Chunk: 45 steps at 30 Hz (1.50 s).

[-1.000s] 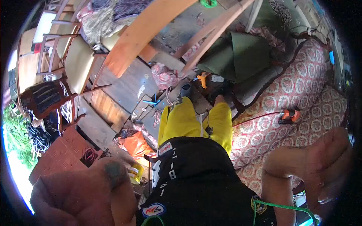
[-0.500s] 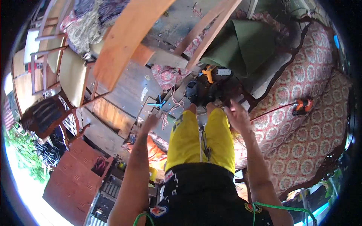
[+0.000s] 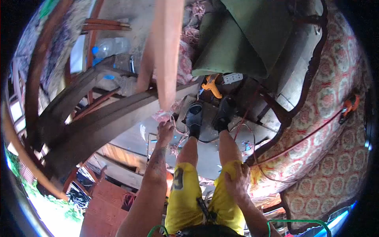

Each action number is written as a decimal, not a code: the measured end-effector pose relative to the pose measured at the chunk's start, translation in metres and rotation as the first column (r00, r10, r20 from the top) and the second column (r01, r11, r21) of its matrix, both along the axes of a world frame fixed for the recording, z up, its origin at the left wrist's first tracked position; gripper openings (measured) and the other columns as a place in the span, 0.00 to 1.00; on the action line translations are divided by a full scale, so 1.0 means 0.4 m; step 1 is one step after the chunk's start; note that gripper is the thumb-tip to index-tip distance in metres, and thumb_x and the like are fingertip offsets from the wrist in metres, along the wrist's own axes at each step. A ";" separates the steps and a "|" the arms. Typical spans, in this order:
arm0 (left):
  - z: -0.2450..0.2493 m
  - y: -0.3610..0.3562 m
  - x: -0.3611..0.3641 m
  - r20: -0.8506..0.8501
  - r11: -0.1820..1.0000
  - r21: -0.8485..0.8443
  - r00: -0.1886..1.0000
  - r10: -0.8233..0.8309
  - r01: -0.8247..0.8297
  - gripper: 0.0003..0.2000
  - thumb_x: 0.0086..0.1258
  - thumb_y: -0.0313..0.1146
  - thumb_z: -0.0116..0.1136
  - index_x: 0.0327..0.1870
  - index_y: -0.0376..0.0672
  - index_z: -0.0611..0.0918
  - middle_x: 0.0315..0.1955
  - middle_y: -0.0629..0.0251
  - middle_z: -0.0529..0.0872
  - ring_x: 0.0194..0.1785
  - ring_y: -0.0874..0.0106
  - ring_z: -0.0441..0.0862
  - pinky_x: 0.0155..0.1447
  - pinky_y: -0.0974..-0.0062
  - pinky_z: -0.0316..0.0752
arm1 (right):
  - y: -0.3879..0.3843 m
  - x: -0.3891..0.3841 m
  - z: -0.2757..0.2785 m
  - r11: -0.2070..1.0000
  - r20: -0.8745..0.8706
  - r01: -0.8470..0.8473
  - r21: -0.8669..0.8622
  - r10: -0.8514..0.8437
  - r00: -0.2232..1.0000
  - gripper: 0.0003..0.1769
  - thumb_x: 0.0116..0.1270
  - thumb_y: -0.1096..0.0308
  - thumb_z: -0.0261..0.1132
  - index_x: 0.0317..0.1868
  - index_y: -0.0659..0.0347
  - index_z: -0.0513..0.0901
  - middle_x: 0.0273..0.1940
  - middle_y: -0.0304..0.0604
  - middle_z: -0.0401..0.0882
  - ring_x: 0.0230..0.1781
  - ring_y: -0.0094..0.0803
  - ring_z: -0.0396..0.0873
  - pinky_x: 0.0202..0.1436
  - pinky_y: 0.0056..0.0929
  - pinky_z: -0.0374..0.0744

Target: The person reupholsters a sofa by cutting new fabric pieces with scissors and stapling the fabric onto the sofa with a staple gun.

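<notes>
The wooden frame lies across the left half of my view, a long dark rail slanting up toward the middle, with a paler post standing close to my camera and overlapping its end. Just below the post's lower tip I have the left hand, its fingers curled; I cannot tell whether they grip anything or touch the wood. A pinkish cord trails beside that wrist. My right hand lies open on the yellow shorts, over the right thigh, with nothing seen in it.

Ahead of the hands, two dark shoes stand on the floor. Just beyond them I see an orange glue gun, a white power strip beside it, and above both a folded green sheet. The floral sofa fills my right side; an orange tool rests on it, a red hose running from it. Farther off at upper left are clear bottles, and at lower left a reddish panel.
</notes>
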<state>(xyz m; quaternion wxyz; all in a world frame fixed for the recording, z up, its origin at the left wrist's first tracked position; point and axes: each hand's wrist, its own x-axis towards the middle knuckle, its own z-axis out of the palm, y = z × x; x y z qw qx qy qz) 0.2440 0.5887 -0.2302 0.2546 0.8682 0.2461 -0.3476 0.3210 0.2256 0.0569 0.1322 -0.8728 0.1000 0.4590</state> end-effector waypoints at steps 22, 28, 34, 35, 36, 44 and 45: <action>0.320 0.087 -0.131 0.465 0.950 0.279 0.885 -0.006 -0.140 0.09 0.69 0.35 0.63 0.39 0.38 0.84 0.33 0.56 0.87 0.39 0.55 0.83 0.46 0.56 0.77 | -0.033 -0.003 -0.007 0.991 0.051 0.121 0.063 -0.124 0.991 0.35 0.59 0.54 0.70 0.66 0.52 0.74 0.60 0.63 0.68 0.58 0.63 0.70 0.59 0.57 0.73; 0.828 0.049 -0.102 0.411 0.947 0.320 0.903 -0.127 -0.012 0.11 0.62 0.27 0.68 0.31 0.39 0.73 0.27 0.55 0.78 0.31 0.53 0.79 0.35 0.60 0.74 | 0.008 0.001 0.032 0.999 0.032 0.038 -0.009 -0.037 0.999 0.33 0.61 0.53 0.68 0.66 0.52 0.73 0.59 0.61 0.70 0.58 0.61 0.70 0.60 0.55 0.73; 1.203 -0.040 -0.023 0.551 0.993 0.115 0.833 -0.051 -0.015 0.14 0.66 0.27 0.64 0.50 0.41 0.76 0.35 0.52 0.83 0.35 0.53 0.84 0.39 0.61 0.79 | 0.087 0.020 0.174 0.880 0.133 -0.204 0.429 0.163 0.978 0.33 0.63 0.54 0.69 0.66 0.56 0.73 0.62 0.61 0.72 0.66 0.59 0.68 0.68 0.53 0.71; 1.254 -0.052 -0.016 0.557 0.998 0.067 0.830 -0.035 -0.004 0.15 0.67 0.27 0.62 0.53 0.41 0.77 0.38 0.52 0.84 0.37 0.53 0.85 0.39 0.62 0.80 | 0.138 0.047 0.243 0.834 0.036 -0.178 0.522 0.187 0.982 0.34 0.63 0.54 0.69 0.67 0.55 0.72 0.63 0.59 0.71 0.67 0.59 0.67 0.69 0.52 0.69; 1.231 -0.042 -0.087 0.439 0.986 -0.031 0.888 -0.136 0.167 0.15 0.67 0.27 0.61 0.54 0.44 0.79 0.40 0.55 0.86 0.40 0.56 0.86 0.43 0.63 0.81 | 0.196 0.078 0.313 0.780 -0.047 -0.145 0.609 0.218 0.975 0.34 0.63 0.53 0.70 0.67 0.55 0.72 0.65 0.58 0.71 0.68 0.58 0.66 0.71 0.52 0.68; 1.632 -0.034 0.085 0.564 0.890 -0.354 0.825 -0.043 0.289 0.21 0.70 0.34 0.58 0.65 0.49 0.75 0.41 0.57 0.88 0.44 0.60 0.88 0.46 0.63 0.82 | 0.454 0.249 0.688 -0.088 0.656 -0.669 0.738 0.326 0.680 0.22 0.58 0.56 0.75 0.52 0.55 0.85 0.57 0.48 0.80 0.60 0.47 0.77 0.66 0.43 0.74; 1.656 -0.019 0.081 0.595 0.898 -0.330 0.803 -0.040 0.290 0.21 0.70 0.34 0.58 0.65 0.49 0.75 0.41 0.57 0.88 0.44 0.60 0.88 0.46 0.63 0.82 | 0.474 0.277 0.736 -0.157 0.624 -0.620 0.769 0.398 0.673 0.20 0.57 0.58 0.76 0.48 0.56 0.87 0.54 0.48 0.82 0.57 0.45 0.80 0.63 0.41 0.77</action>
